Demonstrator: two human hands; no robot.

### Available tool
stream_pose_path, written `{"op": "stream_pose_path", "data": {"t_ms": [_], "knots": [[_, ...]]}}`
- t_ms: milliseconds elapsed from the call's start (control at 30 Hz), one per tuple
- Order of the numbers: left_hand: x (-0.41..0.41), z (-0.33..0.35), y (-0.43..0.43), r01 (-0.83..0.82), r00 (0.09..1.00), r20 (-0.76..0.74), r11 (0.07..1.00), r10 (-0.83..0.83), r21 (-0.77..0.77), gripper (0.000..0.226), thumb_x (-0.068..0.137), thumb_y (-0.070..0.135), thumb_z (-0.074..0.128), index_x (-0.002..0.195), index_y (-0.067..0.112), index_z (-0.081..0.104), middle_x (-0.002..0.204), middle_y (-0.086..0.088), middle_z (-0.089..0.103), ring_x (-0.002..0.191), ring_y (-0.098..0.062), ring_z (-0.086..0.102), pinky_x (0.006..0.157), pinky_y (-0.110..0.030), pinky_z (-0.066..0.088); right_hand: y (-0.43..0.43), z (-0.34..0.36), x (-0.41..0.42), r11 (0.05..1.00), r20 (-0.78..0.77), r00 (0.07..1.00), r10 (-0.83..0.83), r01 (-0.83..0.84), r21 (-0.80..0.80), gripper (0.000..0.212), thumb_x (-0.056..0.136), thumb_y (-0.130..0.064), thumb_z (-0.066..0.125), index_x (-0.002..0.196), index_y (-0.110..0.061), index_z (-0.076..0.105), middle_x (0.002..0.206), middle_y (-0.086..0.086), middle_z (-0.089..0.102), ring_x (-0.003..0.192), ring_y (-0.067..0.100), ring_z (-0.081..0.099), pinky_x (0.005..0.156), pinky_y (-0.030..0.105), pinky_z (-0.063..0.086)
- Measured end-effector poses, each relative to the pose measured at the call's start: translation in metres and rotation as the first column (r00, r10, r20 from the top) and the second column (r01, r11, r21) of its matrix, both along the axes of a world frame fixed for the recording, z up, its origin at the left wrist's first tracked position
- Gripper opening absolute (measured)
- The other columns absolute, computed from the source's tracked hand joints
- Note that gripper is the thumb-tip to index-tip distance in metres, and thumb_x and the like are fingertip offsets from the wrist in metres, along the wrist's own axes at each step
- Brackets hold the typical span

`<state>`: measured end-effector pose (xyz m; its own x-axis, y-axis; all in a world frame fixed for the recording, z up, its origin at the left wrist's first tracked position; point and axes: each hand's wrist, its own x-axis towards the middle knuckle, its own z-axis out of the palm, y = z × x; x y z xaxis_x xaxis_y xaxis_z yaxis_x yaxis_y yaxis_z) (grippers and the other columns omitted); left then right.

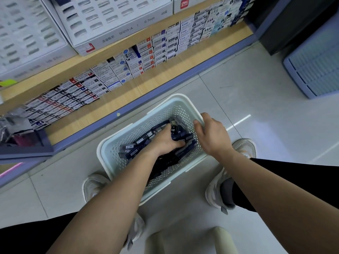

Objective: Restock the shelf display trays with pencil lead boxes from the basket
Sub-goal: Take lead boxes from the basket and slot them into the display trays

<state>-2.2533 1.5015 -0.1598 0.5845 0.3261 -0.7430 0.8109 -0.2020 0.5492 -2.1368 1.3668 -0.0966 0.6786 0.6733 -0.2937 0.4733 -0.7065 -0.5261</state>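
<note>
Head view: one basket [112,143]; left hand [165,142] grasps lead boxes [132,149] inside, right hand [213,137] grips rim.

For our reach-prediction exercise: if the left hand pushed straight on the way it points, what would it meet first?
Probably the boxes, which the left hand touches; beyond them, the basket wall.

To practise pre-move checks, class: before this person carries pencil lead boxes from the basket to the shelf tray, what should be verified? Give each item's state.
1. Basket steadied: ok, right hand grips its rim.
2. Boxes in basket: ok, many.
3. Left hand grips boxes: cannot tell, fingers buried among them.
4. Tray slots free: cannot tell, blurred.
5. Lead size matches tray's 0.7mm label: cannot tell, box print too small.
</note>
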Motion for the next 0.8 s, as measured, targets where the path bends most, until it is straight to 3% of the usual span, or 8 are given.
{"op": "stream_pose_path", "data": {"t_ms": [167,333,467,567,633,700,800], "knots": [[-0.002,0.006,0.000,0.028,1.000,-0.007,0.997,-0.028,-0.073,0.094,0.084,0.053,0.074,0.157,0.031,0.021,0.161,-0.001,0.033,0.147,-0.024,0.033,0.117,-0.041,0.031,0.000,-0.001,0.000,1.000,0.005,1.000,0.003,-0.003,-0.002,0.030,0.104,-0.038,0.039,0.109,-0.011,0.050,0.082,0.008,0.057,0.075,0.035,0.055,0.060,0.036,0.037],[0.004,0.012,-0.010,0.198,0.979,-0.037,0.980,-0.198,-0.004,0.093,0.087,0.050,0.071,0.159,0.022,0.018,0.163,-0.004,0.028,0.148,-0.025,0.030,0.117,-0.041,0.032,0.000,-0.001,0.000,1.000,0.011,1.000,-0.006,0.006,0.001,0.029,0.104,-0.038,0.039,0.107,-0.012,0.049,0.081,0.006,0.054,0.073,0.034,0.054,0.059,0.036,0.036],[0.006,0.016,-0.018,0.113,0.994,0.008,0.992,-0.113,-0.055,0.068,0.088,0.047,0.071,0.145,0.024,0.041,0.142,0.001,0.055,0.130,-0.023,0.051,0.103,-0.035,0.042,-0.001,-0.002,0.000,1.000,0.006,1.000,-0.013,0.013,-0.006,0.028,0.104,-0.038,0.039,0.107,-0.012,0.049,0.080,0.005,0.054,0.073,0.032,0.053,0.059,0.035,0.033],[0.003,0.012,-0.018,0.083,0.996,0.038,0.994,-0.080,-0.065,0.052,0.085,0.052,0.071,0.127,0.030,0.051,0.120,0.006,0.066,0.112,-0.019,0.062,0.100,-0.044,0.049,0.000,-0.003,0.000,1.000,-0.009,1.000,-0.024,0.024,-0.003,0.026,0.103,-0.038,0.039,0.104,-0.013,0.048,0.080,0.005,0.054,0.072,0.032,0.051,0.060,0.035,0.032],[0.001,0.012,-0.017,0.049,0.999,0.025,0.995,-0.047,-0.089,0.068,0.086,0.054,0.070,0.141,0.026,0.043,0.134,0.002,0.060,0.125,-0.023,0.055,0.107,-0.044,0.044,-0.001,-0.004,0.000,1.000,-0.012,1.000,-0.027,0.027,0.003,0.026,0.103,-0.039,0.039,0.102,-0.014,0.048,0.080,0.005,0.055,0.072,0.032,0.052,0.060,0.035,0.034],[-0.003,0.013,-0.013,0.001,1.000,0.000,0.996,-0.001,-0.092,0.091,0.085,0.060,0.067,0.156,0.024,0.024,0.156,-0.004,0.040,0.143,-0.025,0.038,0.116,-0.045,0.034,-0.001,-0.004,0.000,1.000,-0.010,1.000,-0.024,0.024,0.005,0.027,0.103,-0.040,0.039,0.102,-0.015,0.048,0.080,0.005,0.055,0.072,0.032,0.053,0.059,0.035,0.035],[-0.008,0.016,-0.010,-0.065,0.998,-0.008,0.991,0.065,-0.114,0.102,0.080,0.070,0.065,0.159,0.026,0.016,0.163,-0.003,0.028,0.148,-0.024,0.030,0.119,-0.047,0.030,-0.001,-0.005,0.001,1.000,-0.002,1.000,-0.014,0.014,0.004,0.026,0.103,-0.040,0.038,0.103,-0.015,0.047,0.079,0.004,0.054,0.071,0.031,0.052,0.059,0.034,0.033]]}}
